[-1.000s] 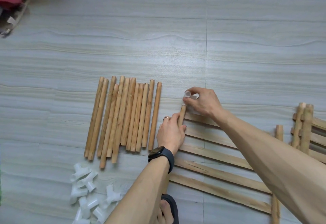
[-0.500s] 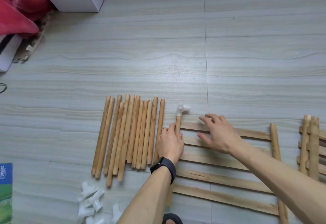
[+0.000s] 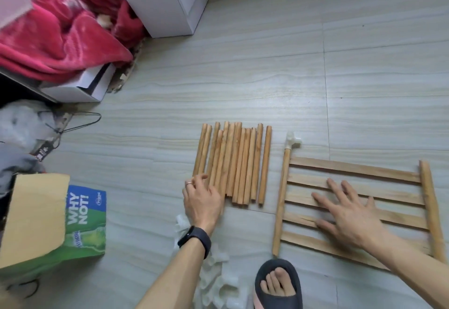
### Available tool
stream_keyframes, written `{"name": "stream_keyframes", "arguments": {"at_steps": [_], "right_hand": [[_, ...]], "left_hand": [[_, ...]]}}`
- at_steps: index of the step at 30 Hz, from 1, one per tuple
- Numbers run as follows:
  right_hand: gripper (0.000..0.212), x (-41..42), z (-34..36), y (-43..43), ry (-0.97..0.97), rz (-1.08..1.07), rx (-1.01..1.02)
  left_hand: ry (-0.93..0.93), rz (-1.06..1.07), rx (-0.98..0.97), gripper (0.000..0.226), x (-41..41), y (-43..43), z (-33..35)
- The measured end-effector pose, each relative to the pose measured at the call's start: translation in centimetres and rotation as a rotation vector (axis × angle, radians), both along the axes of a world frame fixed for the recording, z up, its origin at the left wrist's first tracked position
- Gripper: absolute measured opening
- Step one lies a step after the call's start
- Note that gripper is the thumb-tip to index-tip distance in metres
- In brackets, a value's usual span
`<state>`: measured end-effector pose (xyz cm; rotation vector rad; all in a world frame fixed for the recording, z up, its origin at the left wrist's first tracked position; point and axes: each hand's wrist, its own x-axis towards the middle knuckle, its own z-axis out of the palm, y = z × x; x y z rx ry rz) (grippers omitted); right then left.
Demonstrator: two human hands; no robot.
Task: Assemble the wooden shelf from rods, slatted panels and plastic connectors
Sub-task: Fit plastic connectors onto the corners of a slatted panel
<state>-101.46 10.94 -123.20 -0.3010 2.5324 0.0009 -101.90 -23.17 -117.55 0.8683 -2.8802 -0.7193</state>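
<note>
Rods [image 3: 233,162], about twelve, lie side by side on the floor [image 3: 243,77], pointing away from the person. Just right, one slatted panel [image 3: 352,170]: five crosswise slats, two side rods, one connector [image 3: 292,141] on the left rod's far end. Right hand [image 3: 349,218] presses the slats, fingers spread; left hand [image 3: 201,201] touches the near rod ends, grip unclear.

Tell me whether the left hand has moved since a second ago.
Yes. The left hand has left the side rod of the slatted panel and gone leftward across the loose rods, now at their left near ends.

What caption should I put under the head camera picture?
One white connector fitted on the slatted panel under the right hand; left hand on loose rods.
</note>
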Motion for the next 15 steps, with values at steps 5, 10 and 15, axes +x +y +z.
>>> {"name": "stream_keyframes", "arguments": {"at_steps": [5, 10, 15], "right_hand": [[0.074, 0.7, 0.2, -0.4, -0.054, -0.064, 0.038], [0.075, 0.7, 0.4, -0.7, -0.088, -0.088, 0.043], [0.076, 0.5, 1.0, -0.9, -0.132, -0.107, 0.011]], "left_hand": [[-0.496, 0.062, -0.205, 0.051, 5.2, -6.0, -1.0], [-0.582, 0.068, 0.054, 0.043, 6.0, -8.3, -2.0], [-0.502, 0.102, 0.081, 0.026, 5.5, -8.9, -0.9]]}}
